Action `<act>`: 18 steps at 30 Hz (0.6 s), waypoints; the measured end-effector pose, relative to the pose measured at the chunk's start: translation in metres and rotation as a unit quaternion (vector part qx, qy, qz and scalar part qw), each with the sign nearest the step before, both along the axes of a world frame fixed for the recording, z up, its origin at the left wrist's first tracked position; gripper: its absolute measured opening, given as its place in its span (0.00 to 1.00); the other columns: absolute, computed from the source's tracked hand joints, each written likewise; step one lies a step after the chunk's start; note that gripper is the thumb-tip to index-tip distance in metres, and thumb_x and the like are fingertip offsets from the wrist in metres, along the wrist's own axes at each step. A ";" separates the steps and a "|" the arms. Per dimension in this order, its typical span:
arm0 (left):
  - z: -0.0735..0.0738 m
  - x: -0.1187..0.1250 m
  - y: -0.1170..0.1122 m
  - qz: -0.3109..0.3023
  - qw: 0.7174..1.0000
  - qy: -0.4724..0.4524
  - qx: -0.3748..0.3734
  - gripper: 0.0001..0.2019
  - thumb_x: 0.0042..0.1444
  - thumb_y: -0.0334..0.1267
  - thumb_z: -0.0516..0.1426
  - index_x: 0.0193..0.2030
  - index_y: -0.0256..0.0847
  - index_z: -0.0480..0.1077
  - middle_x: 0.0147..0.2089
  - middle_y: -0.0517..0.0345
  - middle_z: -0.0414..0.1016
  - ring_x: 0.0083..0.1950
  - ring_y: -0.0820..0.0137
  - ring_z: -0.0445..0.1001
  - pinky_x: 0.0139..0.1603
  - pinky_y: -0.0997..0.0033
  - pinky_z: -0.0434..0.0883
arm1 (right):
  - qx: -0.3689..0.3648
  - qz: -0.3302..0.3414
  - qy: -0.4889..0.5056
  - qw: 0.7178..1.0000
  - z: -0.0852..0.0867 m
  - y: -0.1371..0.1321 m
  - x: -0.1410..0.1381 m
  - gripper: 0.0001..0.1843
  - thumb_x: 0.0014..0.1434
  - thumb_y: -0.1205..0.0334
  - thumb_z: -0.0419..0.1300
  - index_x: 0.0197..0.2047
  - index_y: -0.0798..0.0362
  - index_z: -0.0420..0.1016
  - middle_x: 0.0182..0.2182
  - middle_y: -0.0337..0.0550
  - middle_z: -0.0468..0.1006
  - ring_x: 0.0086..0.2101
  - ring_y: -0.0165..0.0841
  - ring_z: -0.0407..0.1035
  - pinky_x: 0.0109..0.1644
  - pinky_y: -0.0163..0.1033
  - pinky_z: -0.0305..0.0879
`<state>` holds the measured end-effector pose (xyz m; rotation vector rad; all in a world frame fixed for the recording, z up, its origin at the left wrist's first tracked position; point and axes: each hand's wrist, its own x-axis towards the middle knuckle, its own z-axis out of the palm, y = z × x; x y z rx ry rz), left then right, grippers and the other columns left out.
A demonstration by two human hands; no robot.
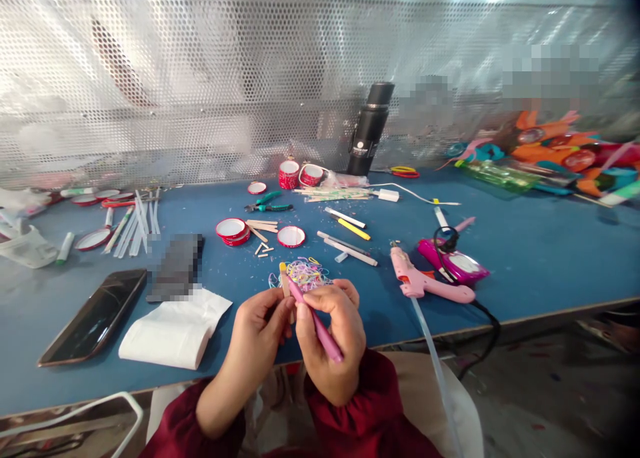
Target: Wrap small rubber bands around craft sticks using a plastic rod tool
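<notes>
Between the fingers of my left hand is a flat wooden craft stick, upright, its top end coloured yellow. A pink marker pen sits in my right hand, fingers wrapped round it, its tip against or very close to the stick's side. Just behind both hands lies a loose heap of thin pastel elastic bands or loops. Farther back are short cut stick pieces, longer wooden sticks, a red-rimmed white lid and stacked lids.
A pink glue gun with a clear glue stick lies right, beside a magenta pouch. Pens, green pliers and a black flask stand or lie behind. Left are a phone and a tissue roll.
</notes>
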<state>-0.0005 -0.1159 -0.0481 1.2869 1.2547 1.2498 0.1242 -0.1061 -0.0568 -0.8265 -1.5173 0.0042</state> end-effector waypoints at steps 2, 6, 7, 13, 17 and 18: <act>-0.001 0.000 0.000 -0.003 1.000 0.001 -0.001 0.22 0.64 0.54 0.60 0.29 0.37 0.71 0.22 0.62 0.66 0.23 0.75 0.61 0.24 0.77 0.59 | 0.002 -0.007 0.008 1.000 0.000 0.000 0.000 0.07 0.64 0.72 0.61 0.42 0.50 0.72 0.32 0.35 0.80 0.34 0.32 0.77 0.57 0.48 0.66; -0.001 0.000 0.000 0.000 1.000 -0.009 -0.003 0.21 0.62 0.55 0.61 0.30 0.37 0.73 0.22 0.62 0.66 0.23 0.75 0.61 0.24 0.77 0.59 | 0.000 0.013 -0.003 1.000 0.000 0.000 0.000 0.07 0.65 0.72 0.61 0.42 0.49 0.72 0.32 0.35 0.80 0.34 0.32 0.77 0.58 0.49 0.65; -0.001 0.000 0.000 0.001 1.000 -0.011 -0.002 0.21 0.62 0.55 0.61 0.30 0.37 0.74 0.22 0.62 0.66 0.23 0.75 0.62 0.24 0.77 0.59 | 0.000 0.017 -0.006 1.000 -0.001 0.000 0.000 0.07 0.65 0.72 0.61 0.42 0.49 0.72 0.32 0.35 0.80 0.35 0.32 0.77 0.58 0.49 0.65; 0.000 0.001 0.000 -0.005 1.000 -0.009 -0.004 0.22 0.63 0.55 0.60 0.29 0.37 0.72 0.22 0.63 0.66 0.23 0.76 0.61 0.24 0.77 0.59 | 0.007 -0.002 0.014 1.000 -0.002 0.000 0.000 0.08 0.64 0.73 0.62 0.42 0.51 0.72 0.33 0.35 0.80 0.35 0.31 0.77 0.57 0.48 0.66; 0.001 0.000 0.000 0.001 1.000 -0.017 -0.004 0.22 0.61 0.56 0.62 0.30 0.37 0.73 0.22 0.63 0.66 0.23 0.75 0.61 0.24 0.77 0.59 | 0.002 0.016 -0.003 1.000 0.000 0.000 0.000 0.07 0.65 0.73 0.61 0.42 0.50 0.72 0.32 0.35 0.80 0.35 0.31 0.77 0.58 0.48 0.65; 0.000 0.000 0.000 0.002 1.000 -0.015 -0.003 0.22 0.61 0.55 0.62 0.29 0.37 0.73 0.22 0.62 0.66 0.23 0.75 0.61 0.24 0.77 0.59 | 0.001 0.014 -0.002 1.000 0.000 0.000 0.000 0.08 0.65 0.73 0.61 0.42 0.50 0.72 0.32 0.35 0.80 0.35 0.31 0.77 0.58 0.48 0.65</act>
